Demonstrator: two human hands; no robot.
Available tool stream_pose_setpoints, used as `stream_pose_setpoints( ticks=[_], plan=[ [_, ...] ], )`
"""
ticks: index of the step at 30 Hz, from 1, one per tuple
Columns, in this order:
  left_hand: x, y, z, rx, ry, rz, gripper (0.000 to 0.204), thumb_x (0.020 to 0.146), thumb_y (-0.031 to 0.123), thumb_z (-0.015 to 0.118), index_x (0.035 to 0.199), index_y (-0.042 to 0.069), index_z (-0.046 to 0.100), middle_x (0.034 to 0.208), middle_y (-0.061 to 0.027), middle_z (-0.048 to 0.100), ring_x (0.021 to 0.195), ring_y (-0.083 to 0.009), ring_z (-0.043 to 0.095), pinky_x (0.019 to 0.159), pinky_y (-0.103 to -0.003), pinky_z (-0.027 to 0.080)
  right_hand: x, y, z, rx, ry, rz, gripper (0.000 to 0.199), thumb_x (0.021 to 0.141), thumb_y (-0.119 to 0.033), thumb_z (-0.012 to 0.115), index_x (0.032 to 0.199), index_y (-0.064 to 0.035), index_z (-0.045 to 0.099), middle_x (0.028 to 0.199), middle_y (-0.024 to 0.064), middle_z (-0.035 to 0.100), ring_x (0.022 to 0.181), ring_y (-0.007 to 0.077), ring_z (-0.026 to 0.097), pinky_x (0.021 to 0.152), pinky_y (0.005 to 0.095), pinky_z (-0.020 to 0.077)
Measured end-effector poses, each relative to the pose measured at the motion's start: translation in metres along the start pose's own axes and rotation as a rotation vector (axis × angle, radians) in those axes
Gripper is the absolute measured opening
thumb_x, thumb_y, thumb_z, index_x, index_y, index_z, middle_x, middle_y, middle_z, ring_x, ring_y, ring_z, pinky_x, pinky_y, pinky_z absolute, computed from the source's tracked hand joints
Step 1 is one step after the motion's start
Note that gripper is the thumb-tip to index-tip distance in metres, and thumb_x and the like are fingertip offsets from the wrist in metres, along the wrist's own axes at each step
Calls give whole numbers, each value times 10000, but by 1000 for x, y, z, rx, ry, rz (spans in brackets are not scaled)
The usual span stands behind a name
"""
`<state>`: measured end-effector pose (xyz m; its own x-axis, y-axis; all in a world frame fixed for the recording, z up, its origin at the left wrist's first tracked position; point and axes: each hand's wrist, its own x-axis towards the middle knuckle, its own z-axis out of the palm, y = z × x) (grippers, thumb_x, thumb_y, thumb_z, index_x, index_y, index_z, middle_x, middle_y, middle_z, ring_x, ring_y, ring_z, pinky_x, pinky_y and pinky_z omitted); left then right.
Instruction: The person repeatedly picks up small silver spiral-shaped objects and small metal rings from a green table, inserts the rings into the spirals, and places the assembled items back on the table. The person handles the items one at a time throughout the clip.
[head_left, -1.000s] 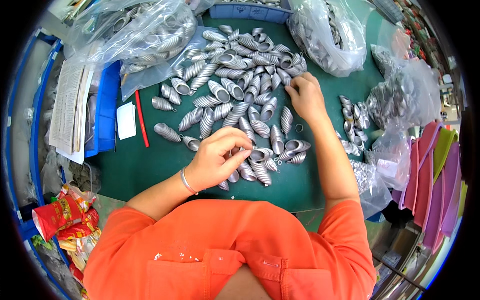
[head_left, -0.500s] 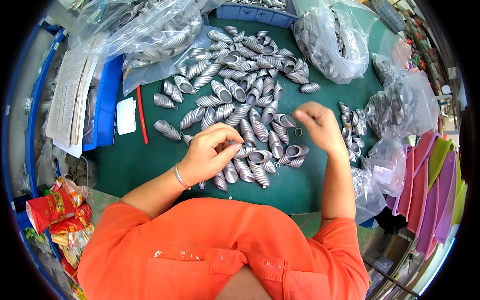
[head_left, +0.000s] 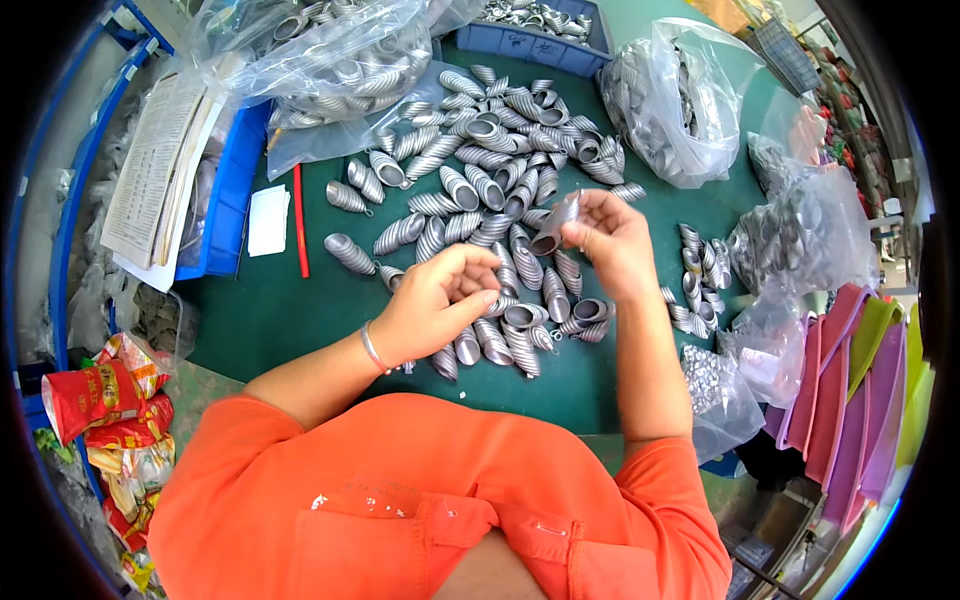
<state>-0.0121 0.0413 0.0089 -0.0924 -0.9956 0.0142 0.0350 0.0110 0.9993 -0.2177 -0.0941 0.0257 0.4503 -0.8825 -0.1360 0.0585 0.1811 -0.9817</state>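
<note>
Ribbed silver shell (head_left: 556,224) pinched in right hand (head_left: 612,246); left hand (head_left: 438,300) loosely curled, empty, clear bags (head_left: 672,100) behind.

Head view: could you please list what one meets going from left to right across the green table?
Red snack packets → stack of papers → white card → red pen → left hand → right hand holding a ribbed metal cone → pink and green sheets.

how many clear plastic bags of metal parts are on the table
4: one bag at top left, one at top right, one at the right edge, one small at lower right. Others may be hidden.
</note>
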Motion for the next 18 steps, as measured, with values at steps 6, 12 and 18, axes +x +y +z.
stream_pose_setpoints(
  ticks=[6,12,18],
  plan=[
    [12,20,11,-506,-82,-129,306,915,120,635,1155,-44,540,939,-105,664,814,-139,667,678,-254,550,-40,13,36,314,-198,-295,351,725,56,748,1048,39,613,1095,133,604,978,198,615,858,320,520],
    [9,1,1,-239,44,250,258,880,-7,626,1125,-47,557,1051,-144,636,909,-193,658,788,-295,560,-66,3,61,212,-125,-220,277,820,26,683,1087,45,614,1025,95,614,907,153,610,779,257,511],
    [-2,7,1,-139,63,511,427,780,-90,701,1165,-26,529,1098,-147,628,1001,-206,646,848,-316,546,-77,14,62,31,-37,-339,191,880,16,626,1068,52,632,992,104,646,833,156,644,754,266,534]
  ],
)
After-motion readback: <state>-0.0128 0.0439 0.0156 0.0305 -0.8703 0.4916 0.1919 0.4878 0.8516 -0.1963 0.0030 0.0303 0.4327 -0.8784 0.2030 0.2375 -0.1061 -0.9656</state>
